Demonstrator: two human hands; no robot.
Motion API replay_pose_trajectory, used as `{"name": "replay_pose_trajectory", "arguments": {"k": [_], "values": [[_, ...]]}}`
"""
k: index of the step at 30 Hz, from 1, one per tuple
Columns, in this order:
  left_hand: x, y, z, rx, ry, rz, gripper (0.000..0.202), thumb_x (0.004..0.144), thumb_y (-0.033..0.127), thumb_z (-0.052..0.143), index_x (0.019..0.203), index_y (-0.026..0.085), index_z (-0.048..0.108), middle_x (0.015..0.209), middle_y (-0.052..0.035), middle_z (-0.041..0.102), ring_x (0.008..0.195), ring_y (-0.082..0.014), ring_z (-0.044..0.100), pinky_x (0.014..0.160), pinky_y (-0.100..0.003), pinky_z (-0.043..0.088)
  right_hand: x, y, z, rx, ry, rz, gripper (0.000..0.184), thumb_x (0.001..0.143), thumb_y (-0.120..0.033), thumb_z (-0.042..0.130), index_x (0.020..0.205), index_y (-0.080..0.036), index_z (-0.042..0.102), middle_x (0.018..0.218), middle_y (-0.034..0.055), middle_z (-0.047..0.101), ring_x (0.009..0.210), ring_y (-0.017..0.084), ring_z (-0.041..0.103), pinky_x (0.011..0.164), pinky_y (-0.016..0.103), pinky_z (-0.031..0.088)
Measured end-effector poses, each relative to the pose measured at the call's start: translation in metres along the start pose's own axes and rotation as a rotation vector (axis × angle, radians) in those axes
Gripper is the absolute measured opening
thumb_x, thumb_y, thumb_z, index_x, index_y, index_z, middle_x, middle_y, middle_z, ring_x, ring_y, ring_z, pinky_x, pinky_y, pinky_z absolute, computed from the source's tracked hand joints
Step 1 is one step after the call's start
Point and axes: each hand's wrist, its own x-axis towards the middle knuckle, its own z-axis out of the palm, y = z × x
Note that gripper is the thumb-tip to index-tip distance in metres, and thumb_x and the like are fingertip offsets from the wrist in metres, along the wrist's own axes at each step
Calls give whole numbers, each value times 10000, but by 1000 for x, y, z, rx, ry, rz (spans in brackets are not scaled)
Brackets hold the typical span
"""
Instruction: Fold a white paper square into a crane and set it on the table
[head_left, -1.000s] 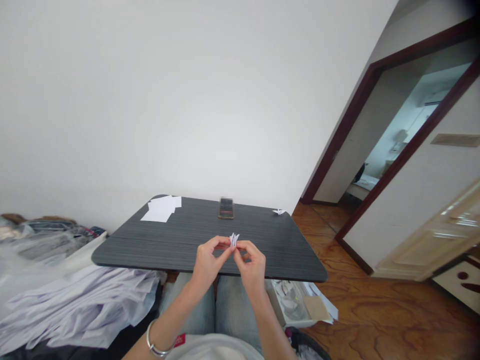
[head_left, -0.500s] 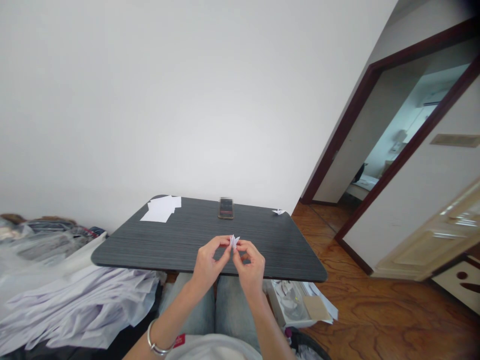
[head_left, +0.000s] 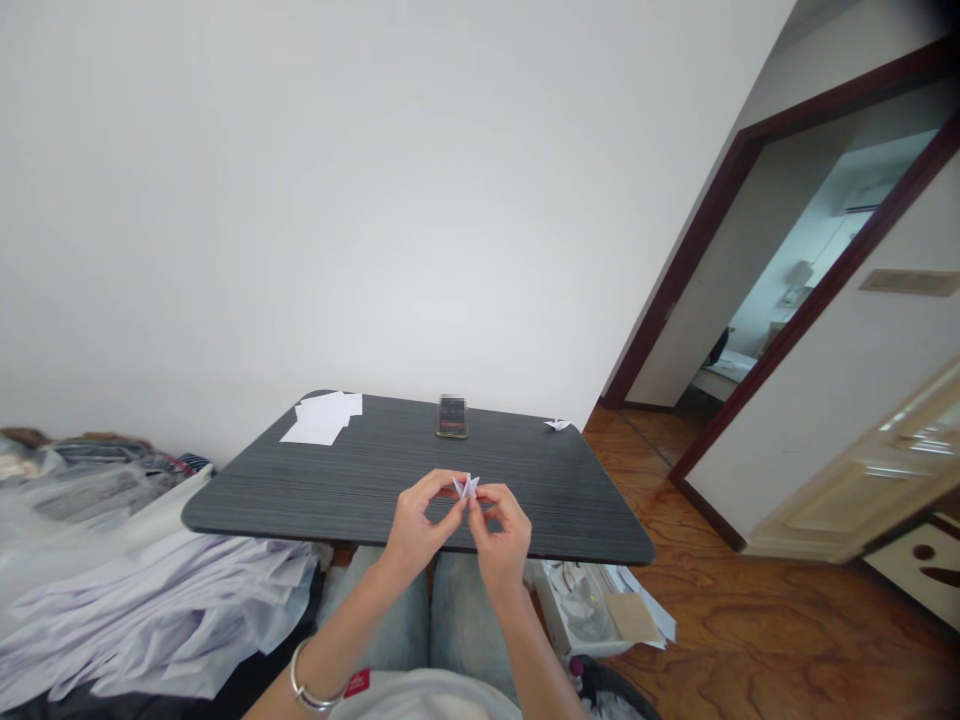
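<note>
A small white folded paper piece (head_left: 468, 487), with pointed tips standing up, is held between my two hands above the near part of the dark table (head_left: 360, 490). My left hand (head_left: 421, 520) pinches its left side between thumb and forefinger. On the other side, the thumb and fingertips of my right hand (head_left: 501, 525) pinch the paper too. Fingertips cover its lower part. Another white folded paper shape (head_left: 556, 425), pointed like a paper crane, lies at the table's far right corner. White paper sheets (head_left: 322, 418) overlap at the far left.
A phone (head_left: 452, 416) leans upright near the table's back edge, before the white wall (head_left: 450, 200). White cloth (head_left: 165, 610) is piled at lower left. Below the right side of the table stands a white box (head_left: 577, 610) with plastic-wrapped items. A doorway opens at right.
The folded paper's pointed tips now spread wider, with one showing further left by my left fingertips. Both hands have shifted only very slightly.
</note>
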Motion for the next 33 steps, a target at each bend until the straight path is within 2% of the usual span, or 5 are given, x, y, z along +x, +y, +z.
{"name": "replay_pose_trajectory", "arguments": {"k": [7,15,19,23,33], "values": [[-3,-6,-2,-7,-19,27,186,743,177,561,889,196,674,901,-73,666,832,-189,605,752,-280,458,-3,2,0,45,-12,-67,82,776,-152,481,761,-192,551,728,32,567,657,145,537,504,232,434],[-5,-10,-4,-94,64,-7,88,678,166,642,744,202,687,856,-63,693,813,-207,629,773,-324,466,-4,-2,-4,62,-10,-111,114,796,-131,477,797,-200,568,828,56,564,782,175,552,580,270,456],[-5,-9,-6,-97,27,52,81,665,154,656,741,182,663,867,-75,681,817,-203,622,770,-325,467,-2,-5,-8,73,-42,-121,140,804,-123,465,794,-205,578,829,60,582,792,185,565,633,303,465],[-4,-11,-9,-81,-27,120,95,658,149,665,744,169,629,861,-78,673,808,-195,619,751,-315,474,-3,1,-7,94,3,-168,150,804,-124,465,769,-208,585,793,48,590,759,182,571,673,330,461],[-1,-11,-14,-60,-44,286,98,700,116,623,783,163,644,850,-75,679,784,-175,628,708,-294,488,-2,3,-5,161,7,-252,165,789,-84,475,785,-208,584,790,38,595,729,173,568,638,323,449]]}}
